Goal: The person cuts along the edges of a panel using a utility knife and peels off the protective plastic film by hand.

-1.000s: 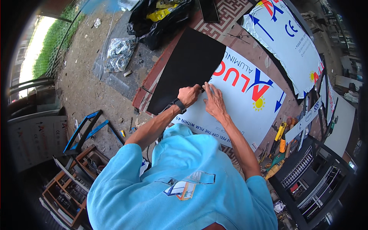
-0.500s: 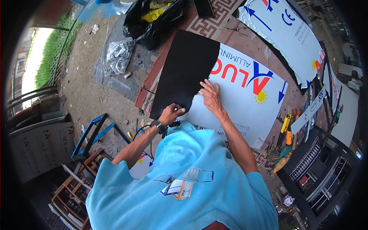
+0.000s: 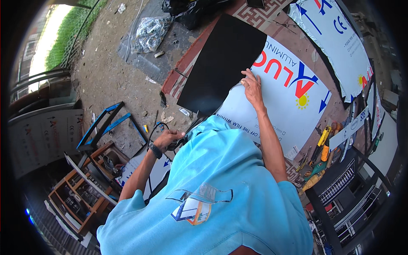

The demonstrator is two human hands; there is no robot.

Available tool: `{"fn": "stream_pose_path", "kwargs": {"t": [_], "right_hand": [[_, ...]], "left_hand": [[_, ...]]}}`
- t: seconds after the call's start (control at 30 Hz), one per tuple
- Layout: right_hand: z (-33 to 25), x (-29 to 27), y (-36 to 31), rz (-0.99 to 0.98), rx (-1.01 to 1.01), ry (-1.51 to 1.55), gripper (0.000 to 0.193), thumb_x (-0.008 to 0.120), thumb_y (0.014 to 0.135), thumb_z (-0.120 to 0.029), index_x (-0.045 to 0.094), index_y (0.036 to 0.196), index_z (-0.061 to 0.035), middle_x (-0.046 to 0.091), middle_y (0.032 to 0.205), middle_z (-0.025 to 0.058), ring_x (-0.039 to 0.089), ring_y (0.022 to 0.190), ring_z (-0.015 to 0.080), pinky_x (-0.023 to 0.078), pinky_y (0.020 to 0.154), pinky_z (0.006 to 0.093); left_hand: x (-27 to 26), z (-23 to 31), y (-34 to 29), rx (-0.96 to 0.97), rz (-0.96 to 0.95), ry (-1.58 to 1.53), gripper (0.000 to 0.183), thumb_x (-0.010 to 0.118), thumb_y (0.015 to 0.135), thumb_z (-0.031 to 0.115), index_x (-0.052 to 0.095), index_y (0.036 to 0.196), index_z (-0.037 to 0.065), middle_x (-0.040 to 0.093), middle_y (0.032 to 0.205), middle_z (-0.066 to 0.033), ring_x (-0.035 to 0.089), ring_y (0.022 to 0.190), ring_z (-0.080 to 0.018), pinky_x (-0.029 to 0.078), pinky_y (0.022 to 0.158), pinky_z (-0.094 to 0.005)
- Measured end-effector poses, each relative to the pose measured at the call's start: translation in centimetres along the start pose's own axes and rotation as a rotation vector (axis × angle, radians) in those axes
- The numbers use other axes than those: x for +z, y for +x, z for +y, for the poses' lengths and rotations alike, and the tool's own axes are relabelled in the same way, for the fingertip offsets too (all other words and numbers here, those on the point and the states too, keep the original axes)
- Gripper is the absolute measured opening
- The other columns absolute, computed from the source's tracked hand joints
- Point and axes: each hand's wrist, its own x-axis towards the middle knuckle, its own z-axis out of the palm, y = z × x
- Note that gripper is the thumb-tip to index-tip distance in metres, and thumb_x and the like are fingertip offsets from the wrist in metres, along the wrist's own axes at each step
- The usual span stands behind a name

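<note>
A smooth black sheet (image 3: 223, 63) lies over the left part of a white film-faced panel (image 3: 276, 114) with red and blue print; its edge along the print is curved. My right hand (image 3: 253, 89) rests where the two meet, fingers stretched out and slightly bent over the edge. Lower left, by the hem of the light blue shirt, my left hand (image 3: 169, 138) has its thumb and fingers pressed together. A black cable (image 3: 154, 126) loops right beside it. What is between those fingers, if anything, is too hidden to name.
A patterned red table top (image 3: 255, 17) lies beneath the panel. Hand tools (image 3: 324, 146) lie by its right edge, near another film-covered panel (image 3: 335, 51). A blue metal frame (image 3: 95, 127) and wooden rack (image 3: 80, 187) stand left. Plastic bags (image 3: 152, 34) lie at the far left.
My left hand has left the near edge of the black sheet and moved down and left to beside the cable. The right hand stays at the sheet's edge. The view has shifted.
</note>
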Motion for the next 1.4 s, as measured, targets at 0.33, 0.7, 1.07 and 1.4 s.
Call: {"fn": "stream_pose_path", "kwargs": {"t": [0.33,0.7,1.07,1.4], "right_hand": [[-0.1,1.1,0.4,0.020,-0.028,-0.052,0.025,0.041,0.095,-0.010,0.064,0.089,-0.0006,0.054,0.126,0.0047,0.036,0.130,0.0230,0.012,0.112,0.0495],[-2.6,5.8,-1.1,0.043,-0.093,-0.529,0.060,0.039,0.094,-0.042,0.034,0.136,0.0002,0.032,0.144,0.0164,0.021,0.138,0.0294,0.010,0.110,0.0551],[0.1,2.5,-0.3,0.004,-0.038,-0.641,0.065,0.030,0.094,-0.050,0.029,0.142,-0.0056,0.024,0.149,0.0107,0.014,0.140,0.0285,0.006,0.111,0.0516],[-12.0,12.4,-13.0,-0.552,-0.717,-0.305,0.063,0.042,0.091,-0.045,0.034,0.137,-0.0024,0.029,0.145,0.0166,0.021,0.137,0.0311,0.017,0.111,0.0480]], "left_hand": [[3.0,-7.9,-6.0,0.213,0.249,0.302,0.034,0.075,0.074,0.033,0.057,0.065,0.006,0.049,0.054,0.0041,0.042,0.046,-0.0046,0.029,0.042,-0.0222],[2.8,-25.1,-11.2,0.062,0.208,-0.631,0.054,0.053,0.092,0.034,0.036,0.133,0.003,0.059,0.092,-0.0137,0.062,0.075,-0.0254,0.054,0.066,-0.0383],[-7.9,-19.8,-6.9,0.707,1.011,-0.004,0.031,0.062,0.080,0.008,0.058,0.110,0.000,0.060,0.083,-0.0047,0.058,0.069,-0.0135,0.051,0.066,-0.0265],[-20.7,-21.2,-0.9,0.181,1.331,0.163,0.049,0.067,0.069,0.007,0.055,0.116,0.005,0.065,0.074,-0.0144,0.065,0.064,-0.0226,0.052,0.059,-0.0326]]}}
